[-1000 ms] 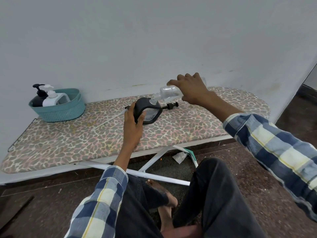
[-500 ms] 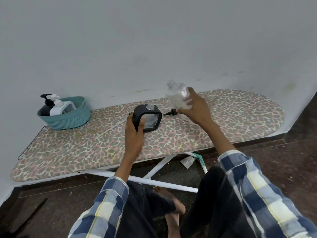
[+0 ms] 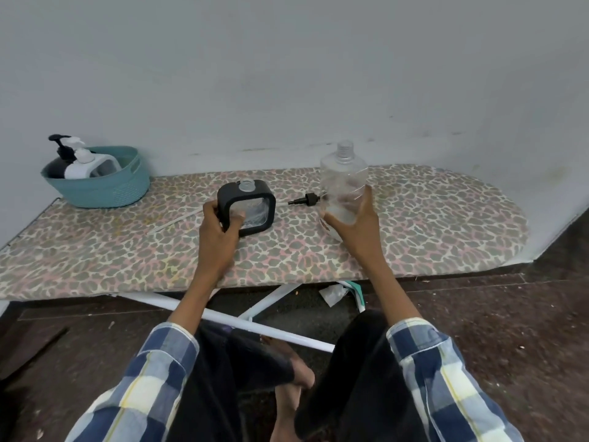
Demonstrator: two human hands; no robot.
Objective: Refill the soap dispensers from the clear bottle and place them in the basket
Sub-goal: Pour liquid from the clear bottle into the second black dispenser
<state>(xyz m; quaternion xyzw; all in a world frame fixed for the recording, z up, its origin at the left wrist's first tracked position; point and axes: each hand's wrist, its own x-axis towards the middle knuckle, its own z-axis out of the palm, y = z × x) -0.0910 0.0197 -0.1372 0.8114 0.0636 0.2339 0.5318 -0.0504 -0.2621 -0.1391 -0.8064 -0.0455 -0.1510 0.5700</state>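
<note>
At the far left corner of the ironing board, a teal basket sits against the wall. Two pump dispensers lie in it: a black dispenser, mostly hidden behind the rim and its neighbour, and a white dispenser leaning beside it, touching it. Their lower parts are out of sight inside the basket.

Just right of that, toward the middle of the board, a thin pale tube lies flat on the patterned cover; its right end disappears behind the left hand. That hand grips the left side of a square black-framed dispenser, thumb across the clear front panel, fingers curled behind where they cannot be seen. The dispenser stands upright with its open neck up and no pump fitted. How full it is cannot be made out.

A black pump head lies on its side on the board between the dispenser and the clear bottle; its right end is blurred behind the bottle.

The right hand wraps the lower part of the clear bottle, which is upright, uncapped, threaded neck up. Whether its base touches the board is hidden by the hand. A little liquid seems to sit low inside, though this is hard to judge.

Below the near edge, white board legs show, partly cut off by checked sleeves.
</note>
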